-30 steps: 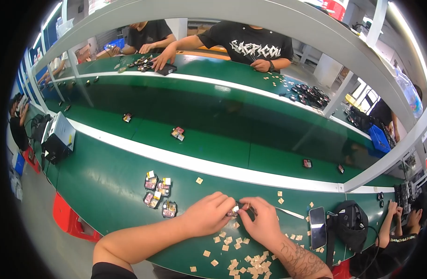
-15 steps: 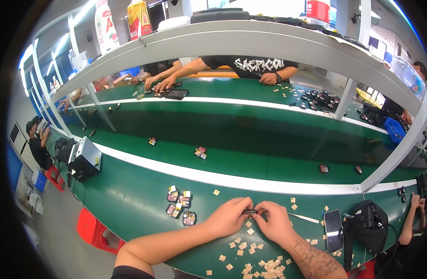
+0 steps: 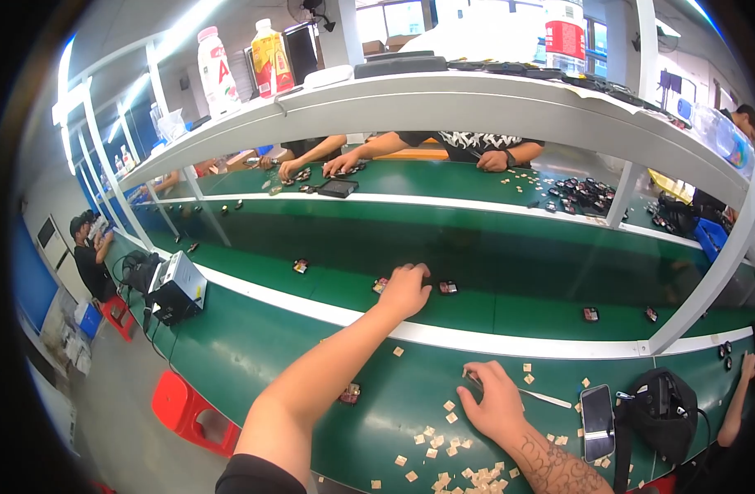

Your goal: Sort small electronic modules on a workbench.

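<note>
My left hand (image 3: pixel 406 292) is stretched out over the green belt, thumb apart from its fingers, with nothing seen in it. Just right of the thumb lies a small black part (image 3: pixel 449 286) with a reddish label; another similar part (image 3: pixel 380 285) is partly covered by the hand. Over the near bench, my right hand (image 3: pixel 494 401) is closed around a slim pale tool (image 3: pixel 548 398) that looks like tweezers; its tail sticks out behind the hand. Small beige square pieces (image 3: pixel 482 480) lie scattered below it. My left forearm partly hides a black labelled part (image 3: pixel 350 393).
A phone (image 3: pixel 597 422) and a black bag (image 3: pixel 661 407) lie at the right. A boxy device (image 3: pixel 177 288) stands at the left. A white rail (image 3: pixel 525 344) and posts border the belt; a grey shelf (image 3: pixel 443 107) spans overhead. People work across the belt.
My left hand has left my right hand and reached forward over the belt. The black part they held at the bench is gone from there; a similar one now lies beside my left hand.
</note>
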A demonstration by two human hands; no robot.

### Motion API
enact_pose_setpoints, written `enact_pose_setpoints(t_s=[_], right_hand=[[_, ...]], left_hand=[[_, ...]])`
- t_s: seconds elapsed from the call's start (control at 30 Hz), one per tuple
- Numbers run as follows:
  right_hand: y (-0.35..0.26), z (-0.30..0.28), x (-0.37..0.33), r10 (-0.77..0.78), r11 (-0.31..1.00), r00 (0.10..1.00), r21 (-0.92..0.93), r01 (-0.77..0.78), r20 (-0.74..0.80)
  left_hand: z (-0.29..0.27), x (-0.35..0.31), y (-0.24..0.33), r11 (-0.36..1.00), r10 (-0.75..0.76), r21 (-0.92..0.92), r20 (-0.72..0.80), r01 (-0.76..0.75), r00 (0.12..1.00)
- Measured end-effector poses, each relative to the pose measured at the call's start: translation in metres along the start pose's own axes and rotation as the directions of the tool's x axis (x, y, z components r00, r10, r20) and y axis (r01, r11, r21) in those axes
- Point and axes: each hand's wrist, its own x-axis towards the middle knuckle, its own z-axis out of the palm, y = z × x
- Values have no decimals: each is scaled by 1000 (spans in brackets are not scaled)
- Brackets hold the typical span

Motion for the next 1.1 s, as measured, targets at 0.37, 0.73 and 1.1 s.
enact_pose_setpoints(t_s=[0.37, 0.73, 1.1], right_hand=[[-2, 2, 4, 18, 1000, 1000, -18, -18, 12], [4, 4, 5, -16, 998, 1000, -61, 16, 13], [4, 6, 4, 28, 993, 999, -116, -25, 25]], left_hand=[[-23, -20, -35, 974, -132, 189, 14, 127, 991], [-89, 8, -147, 887, -156, 397, -227, 237, 961], [-111, -17, -229, 974, -226, -27, -185, 224, 957]])
